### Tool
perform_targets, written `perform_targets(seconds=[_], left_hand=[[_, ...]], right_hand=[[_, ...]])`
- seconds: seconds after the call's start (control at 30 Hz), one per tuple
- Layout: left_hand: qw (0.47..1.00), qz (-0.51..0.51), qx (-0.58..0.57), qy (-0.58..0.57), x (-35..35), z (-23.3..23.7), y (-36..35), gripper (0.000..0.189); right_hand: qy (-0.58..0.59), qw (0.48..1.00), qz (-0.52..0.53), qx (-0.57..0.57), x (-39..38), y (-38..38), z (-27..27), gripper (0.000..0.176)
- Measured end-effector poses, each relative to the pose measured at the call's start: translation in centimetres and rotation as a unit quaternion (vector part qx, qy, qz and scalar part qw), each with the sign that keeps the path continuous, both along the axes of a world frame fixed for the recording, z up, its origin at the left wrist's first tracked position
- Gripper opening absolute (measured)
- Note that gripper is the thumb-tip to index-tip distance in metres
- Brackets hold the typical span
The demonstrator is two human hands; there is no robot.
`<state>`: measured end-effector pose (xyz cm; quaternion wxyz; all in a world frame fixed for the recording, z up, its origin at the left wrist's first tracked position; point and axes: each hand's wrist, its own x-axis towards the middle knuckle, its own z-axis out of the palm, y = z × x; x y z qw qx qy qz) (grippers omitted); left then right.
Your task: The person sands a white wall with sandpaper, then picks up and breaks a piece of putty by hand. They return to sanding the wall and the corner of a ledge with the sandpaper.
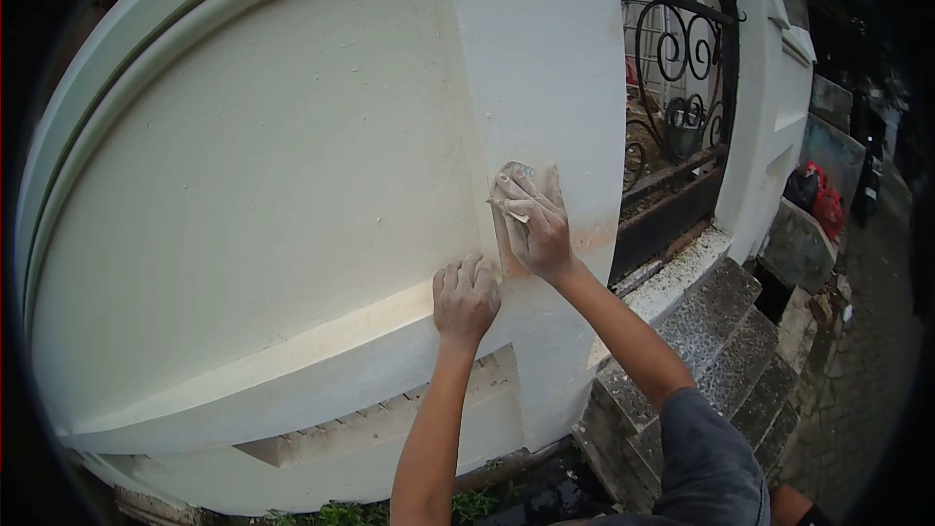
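Observation:
My right hand (534,217), coated in pale dust, presses a folded piece of sandpaper (523,170) against the white wall pillar (545,68). Faint print shows on the sheet's upper edge; most of it is hidden under my fingers. Around it the paint looks scuffed, with a brownish-orange patch (592,237) to the right. My left hand (467,298), dusty too, rests on the end of the ledge (390,317) below the cream recessed panel (292,156). Its fingers lie flat over the ledge, holding nothing.
A black wrought-iron gate (682,68) stands right of the pillar. Rough stone steps (716,312) descend below it. Red and black plastic bags (826,209) sit on a concrete block farther right. Green plants (341,514) grow at the wall's foot, beside a dark gutter.

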<state>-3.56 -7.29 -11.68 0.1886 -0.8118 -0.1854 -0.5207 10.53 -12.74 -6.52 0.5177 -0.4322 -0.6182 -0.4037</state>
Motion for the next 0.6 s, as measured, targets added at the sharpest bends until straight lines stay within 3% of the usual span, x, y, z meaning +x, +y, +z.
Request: perform_targets(seconds=[0.07, 0.17, 0.2, 0.3, 0.4, 0.47, 0.6], left_hand=[[1.0, -0.017, -0.007, -0.006, -0.3, -0.1, -0.1, 0.023], [0.999, -0.03, -0.011, -0.008, -0.6, 0.0, -0.1, 0.019], [0.999, -0.031, -0.009, -0.01, -0.5, -0.1, 0.1, 0.018], [0.999, -0.038, -0.015, -0.008, -0.6, -0.3, 0.4, 0.014], [0.999, -0.041, -0.021, -0.012, -0.5, -0.3, 0.2, 0.012], [0.999, -0.032, -0.02, -0.015, -0.7, -0.2, 0.2, 0.011], [0.999, -0.014, -0.022, -0.038, -0.3, -0.8, -0.4, 0.011]], right_hand=[[0.024, 0.999, -0.004, 0.021, -0.6, 0.7, -0.7, 0.01], [0.013, 0.998, -0.03, -0.058, -0.7, -0.6, -7.4, 0.012], [-0.01, 0.996, -0.039, -0.074, -0.9, -1.4, -7.3, 0.014], [-0.043, 0.995, -0.039, -0.077, -0.7, -1.2, -4.3, 0.015], [-0.071, 0.994, -0.053, -0.063, -2.3, -0.7, 2.6, 0.014], [-0.068, 0.995, -0.049, -0.051, -2.3, -0.4, 2.7, 0.015], [-0.024, 0.996, 0.001, -0.085, -0.9, -1.0, -4.8, 0.015]])
